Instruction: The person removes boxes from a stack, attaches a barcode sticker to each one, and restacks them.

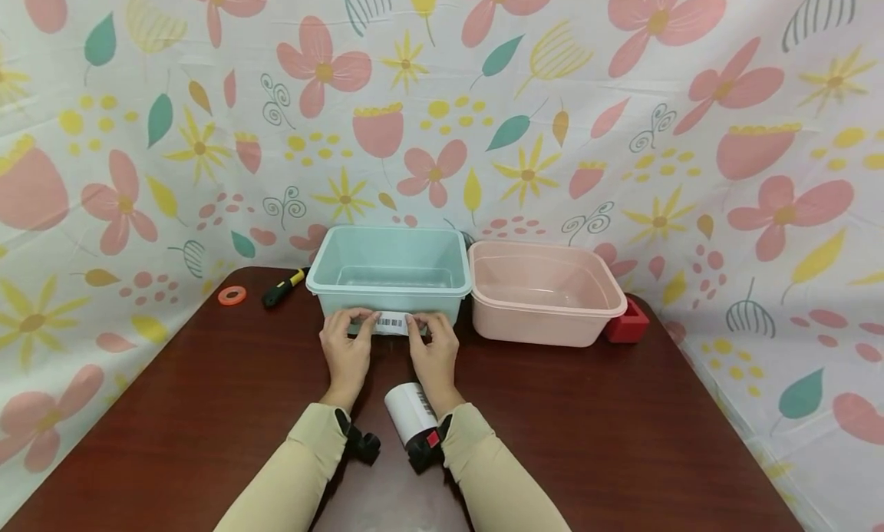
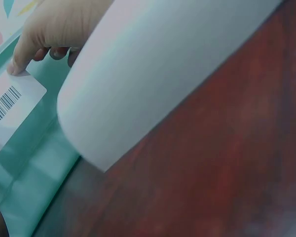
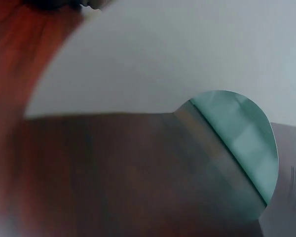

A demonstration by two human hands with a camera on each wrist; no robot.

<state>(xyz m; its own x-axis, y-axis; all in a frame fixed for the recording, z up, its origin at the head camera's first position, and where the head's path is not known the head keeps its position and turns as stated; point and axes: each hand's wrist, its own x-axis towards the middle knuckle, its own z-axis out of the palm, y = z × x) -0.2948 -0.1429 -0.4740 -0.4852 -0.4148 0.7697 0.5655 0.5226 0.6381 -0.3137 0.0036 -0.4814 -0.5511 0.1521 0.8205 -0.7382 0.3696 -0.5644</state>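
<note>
A: Hands first?
B: Left hand [image 1: 347,351] pinching the left end of a white barcode label [image 1: 391,323], thumb and fingertips. Right hand [image 1: 435,355] likewise at the right end, other fingers curled in.

A: And the label, where?
B: At the front wall of the pale-blue plastic tub [image 1: 389,299], below its rim, printed bars facing the person. Cannot tell whether its back touches the wall all over.

A: What lies nearer the person than the tub?
B: Roll of white labels [image 1: 407,409], in front of the tub on the dark reddish wooden table [image 1: 173,409], between the forearms, close to the right wrist. Bars printed on it too. Large and partly blurred in both wrist views.

A: Either side of the tub?
B: Just right of it, a pale-pink plastic tub [image 1: 542,325]; farther right, a red box [image 1: 628,334], partly hidden. Just left of the tub, a tool with a black-and-yellow handle [image 1: 279,292]; farther left, an orange ring [image 1: 223,297], lying flat.

A: Behind it?
B: Floral-print cloth [image 1: 483,156].
</note>
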